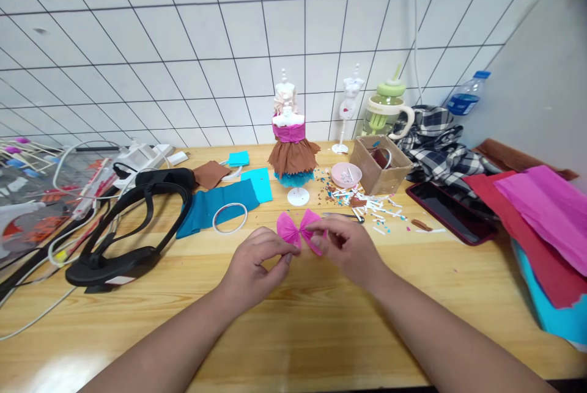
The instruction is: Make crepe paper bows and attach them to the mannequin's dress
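Observation:
A pink crepe-paper bow [288, 227], pinched narrow at its middle, is between my two hands just above the wooden table. My left hand [259, 263] is closed, its thumb and forefinger pressed together at the bow's lower left edge. The fingers of my right hand [348, 250] are curled round the right wing and partly cover it. Straight behind the bow stands a small dress form [288, 119] on a white round base, wearing a pink top, a brown ruffled skirt and a blue underlayer.
Left are a white ring [230, 218], dark blue paper [202, 206] and a black headset [151, 252]. Tweezers [343, 217], paper scraps, a pink dish [346, 175] and a cardboard box [385, 176] lie to the right. Further right are a phone [452, 213] and coloured paper sheets [532, 234].

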Motion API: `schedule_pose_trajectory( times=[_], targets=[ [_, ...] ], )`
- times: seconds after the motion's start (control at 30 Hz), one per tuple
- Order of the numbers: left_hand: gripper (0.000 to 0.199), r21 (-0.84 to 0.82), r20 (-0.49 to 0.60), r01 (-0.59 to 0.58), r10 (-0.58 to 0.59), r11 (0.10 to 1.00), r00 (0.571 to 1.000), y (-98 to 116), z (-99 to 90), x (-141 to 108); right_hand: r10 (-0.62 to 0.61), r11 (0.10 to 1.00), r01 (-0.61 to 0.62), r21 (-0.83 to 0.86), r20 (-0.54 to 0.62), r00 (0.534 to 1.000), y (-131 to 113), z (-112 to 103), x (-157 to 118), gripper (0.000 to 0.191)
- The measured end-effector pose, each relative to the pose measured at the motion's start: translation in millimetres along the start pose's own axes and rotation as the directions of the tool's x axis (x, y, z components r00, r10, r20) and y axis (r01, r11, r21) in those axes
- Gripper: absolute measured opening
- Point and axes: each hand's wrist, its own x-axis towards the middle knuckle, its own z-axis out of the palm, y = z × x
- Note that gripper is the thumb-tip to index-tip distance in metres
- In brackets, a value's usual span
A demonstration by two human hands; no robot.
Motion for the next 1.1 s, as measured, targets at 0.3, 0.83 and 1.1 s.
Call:
schedule_pose_trajectory(
  times=[0.3, 0.83, 1.1],
  targets=[
    [0.019, 0.015, -0.022, -0.045, 0.045, 0.999, 0.999, 0, 2.4, 1, 0.1, 0.974, -0.108, 0.2, 0.047, 0.994, -10, 19, -7, 0.016],
    [0.03, 0.031, 0.104, 0.069, -0.072, 0.997, 0.992, -5, 3.0, -1, 0.017, 0.98, -0.023, 0.199, 0.036, 0.999, -11, 13, -8, 0.011],
    [0.032, 0.069, 0.011, 0.205, -0.206, 0.976, 0.978, -13, 1.9, 0, 0.187, 0.952, -0.175, 0.251, -0.024, 0.982, 12, 1, 4, 0.041]
  ],
)
